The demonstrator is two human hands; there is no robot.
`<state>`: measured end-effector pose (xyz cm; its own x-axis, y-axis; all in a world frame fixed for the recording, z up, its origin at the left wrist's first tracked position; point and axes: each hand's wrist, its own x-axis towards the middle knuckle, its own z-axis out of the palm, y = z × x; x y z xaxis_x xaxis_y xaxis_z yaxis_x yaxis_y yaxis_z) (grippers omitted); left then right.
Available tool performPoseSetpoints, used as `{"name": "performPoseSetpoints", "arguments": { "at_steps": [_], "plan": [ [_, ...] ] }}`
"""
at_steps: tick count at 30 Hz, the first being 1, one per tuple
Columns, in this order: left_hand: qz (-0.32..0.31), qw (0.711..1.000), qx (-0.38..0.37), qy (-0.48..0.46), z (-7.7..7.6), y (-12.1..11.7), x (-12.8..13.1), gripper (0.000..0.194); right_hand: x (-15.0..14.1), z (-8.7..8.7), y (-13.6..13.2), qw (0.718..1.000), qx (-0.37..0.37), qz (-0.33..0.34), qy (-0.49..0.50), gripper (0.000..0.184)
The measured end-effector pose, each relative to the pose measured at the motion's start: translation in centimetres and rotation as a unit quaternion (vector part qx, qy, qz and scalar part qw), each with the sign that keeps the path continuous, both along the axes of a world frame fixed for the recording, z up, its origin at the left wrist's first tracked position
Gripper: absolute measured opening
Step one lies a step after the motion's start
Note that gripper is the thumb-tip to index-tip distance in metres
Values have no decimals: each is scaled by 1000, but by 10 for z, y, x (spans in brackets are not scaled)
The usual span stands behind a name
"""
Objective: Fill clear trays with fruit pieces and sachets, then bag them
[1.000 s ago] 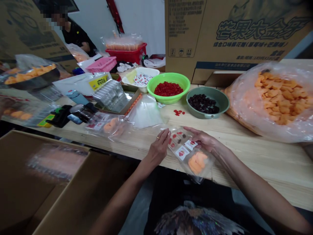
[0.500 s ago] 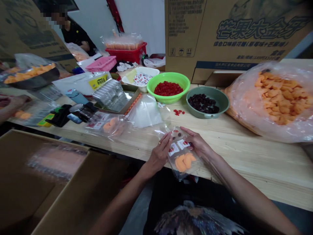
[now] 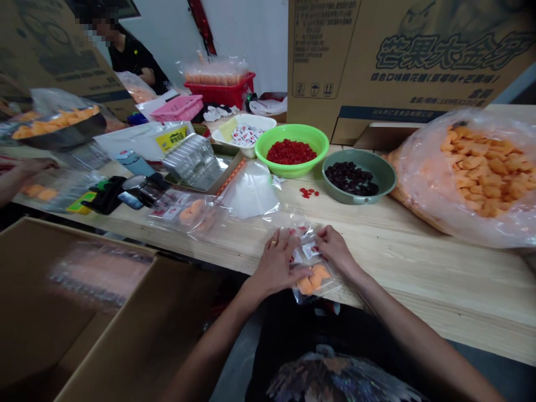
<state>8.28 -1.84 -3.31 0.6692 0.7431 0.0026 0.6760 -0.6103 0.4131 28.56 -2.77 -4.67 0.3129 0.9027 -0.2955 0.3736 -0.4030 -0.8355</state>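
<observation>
The left hand (image 3: 277, 262) lies palm down on a clear packet (image 3: 329, 280), its fingers stretched out over the far part and its thumb reaching across toward the orange pieces (image 3: 314, 279) inside; the right hand (image 3: 337, 249) is curled in, thumb and fingertips pinching the packet's right edge beside a red-and-white sachet (image 3: 310, 249). The packet rests at the near edge of a pale wooden table (image 3: 419, 273), between the two forearms. Behind the table stands a large printed carton (image 3: 377, 84), with a pale wall (image 3: 255, 44) to its left and, at far left, a person in black (image 3: 136, 61); another person's hand (image 3: 37, 166) shows at the left edge. Beyond the packet are loose red pieces (image 3: 309, 193), a lime-green bowl (image 3: 293, 168) of red pieces and, to its right, a grey-green bowl (image 3: 355, 196) of dark ones. A big plastic bag (image 3: 419, 173) of orange pieces takes up the right side. Left of the hands lie a fan of clear bags (image 3: 250, 195) and a second filled packet (image 3: 190, 215), and an open carton (image 3: 121, 335) sits below the table's near left edge
</observation>
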Motion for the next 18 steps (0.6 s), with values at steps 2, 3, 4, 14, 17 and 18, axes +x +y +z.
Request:
{"name": "performPoseSetpoints", "arguments": {
  "at_steps": [2,3,4,14,17,18],
  "plan": [
    [1,999,-29,16,1,-17,7,121,0,5,-1,991,-8,54,-123,6],
    [-4,999,-41,22,1,-26,11,132,-1,8,-2,979,-19,84,-185,8],
    [-7,998,-49,26,0,-34,14,139,-2,12,-3,963,-31,109,-245,13],
    [67,993,-63,-73,-9,-47,19,101,-15,17,10,791,168,369,-458,24],
    [141,980,-26,-136,-13,-42,16,88,-12,13,1,788,218,403,-411,17],
    [159,976,-6,-150,-15,-40,15,81,-11,13,-5,788,237,408,-394,19]
  ]
}}
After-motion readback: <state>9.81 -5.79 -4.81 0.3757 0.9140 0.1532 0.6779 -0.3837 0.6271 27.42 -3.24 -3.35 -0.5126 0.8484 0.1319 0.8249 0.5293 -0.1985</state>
